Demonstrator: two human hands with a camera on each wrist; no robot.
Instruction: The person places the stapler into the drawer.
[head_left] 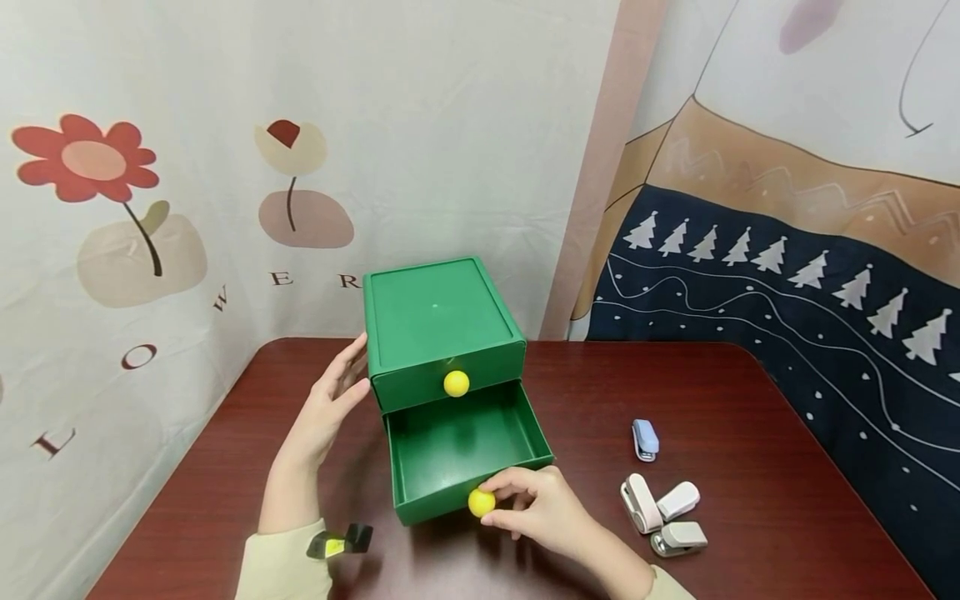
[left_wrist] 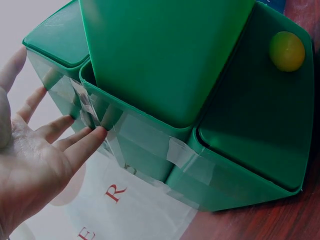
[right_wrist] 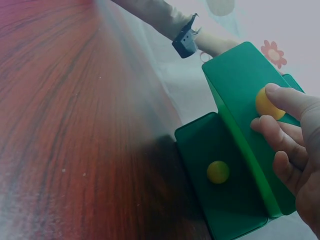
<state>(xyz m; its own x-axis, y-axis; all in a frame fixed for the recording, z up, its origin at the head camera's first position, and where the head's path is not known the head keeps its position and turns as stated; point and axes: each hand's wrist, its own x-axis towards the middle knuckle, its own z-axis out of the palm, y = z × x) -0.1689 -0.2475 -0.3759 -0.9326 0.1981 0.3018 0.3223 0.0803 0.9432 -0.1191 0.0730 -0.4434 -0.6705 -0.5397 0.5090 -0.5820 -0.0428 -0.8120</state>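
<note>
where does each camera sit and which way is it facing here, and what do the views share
Head: worn on the head, looking forward and down at the green drawer box on the table; both forearms, left hand and right hand show.
Left wrist: beside the box's side wall, facing it; only the open left hand shows, fingers touching.
Right wrist: low in front, facing the pulled-out lower drawer; right fingers on its yellow knob.
Shared: the green box and a yellow knob appear in all three.

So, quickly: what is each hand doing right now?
Left hand: open, fingers on the green drawer box.
Right hand: pinching the lower drawer's yellow knob.
</note>
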